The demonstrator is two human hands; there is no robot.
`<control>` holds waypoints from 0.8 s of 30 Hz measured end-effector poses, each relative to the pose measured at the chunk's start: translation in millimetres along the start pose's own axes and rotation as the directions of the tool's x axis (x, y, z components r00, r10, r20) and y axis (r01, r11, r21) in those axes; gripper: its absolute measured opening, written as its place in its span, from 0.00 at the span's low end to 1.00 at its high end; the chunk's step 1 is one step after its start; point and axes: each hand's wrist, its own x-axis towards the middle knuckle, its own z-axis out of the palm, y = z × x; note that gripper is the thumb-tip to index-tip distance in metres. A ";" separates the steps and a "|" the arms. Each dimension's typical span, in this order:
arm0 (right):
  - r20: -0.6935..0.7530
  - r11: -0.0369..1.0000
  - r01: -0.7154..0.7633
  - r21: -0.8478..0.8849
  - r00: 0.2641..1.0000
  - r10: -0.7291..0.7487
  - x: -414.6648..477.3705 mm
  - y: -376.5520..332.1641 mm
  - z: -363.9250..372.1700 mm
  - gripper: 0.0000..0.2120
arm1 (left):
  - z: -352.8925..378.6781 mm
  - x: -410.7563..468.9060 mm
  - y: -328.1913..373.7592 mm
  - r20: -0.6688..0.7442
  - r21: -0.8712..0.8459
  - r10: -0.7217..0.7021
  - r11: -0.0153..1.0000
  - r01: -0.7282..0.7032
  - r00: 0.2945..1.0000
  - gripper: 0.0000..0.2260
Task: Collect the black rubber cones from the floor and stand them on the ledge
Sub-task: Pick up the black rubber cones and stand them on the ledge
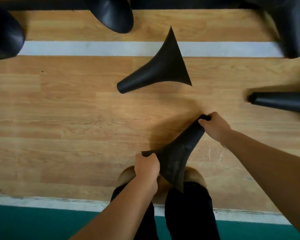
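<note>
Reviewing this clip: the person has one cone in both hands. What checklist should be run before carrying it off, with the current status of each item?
1. Right hand grips the held cone at its narrow end: ok.
2. Left hand grips a corner of its base: ok.
3. Way ahead free: not ok, a lying cone is directly in front.
4. Floor cleared: not ok, another cone lies at the right.
5. Free spot on the ledge: cannot tell.
</note>
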 end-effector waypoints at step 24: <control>-0.299 0.742 0.312 0.593 0.941 -0.157 -382.8 -201.9 -276.9 0.14 | -218.4 -418.8 200.6 0.149 -0.101 0.648 0.762 -0.640 0.747 0.11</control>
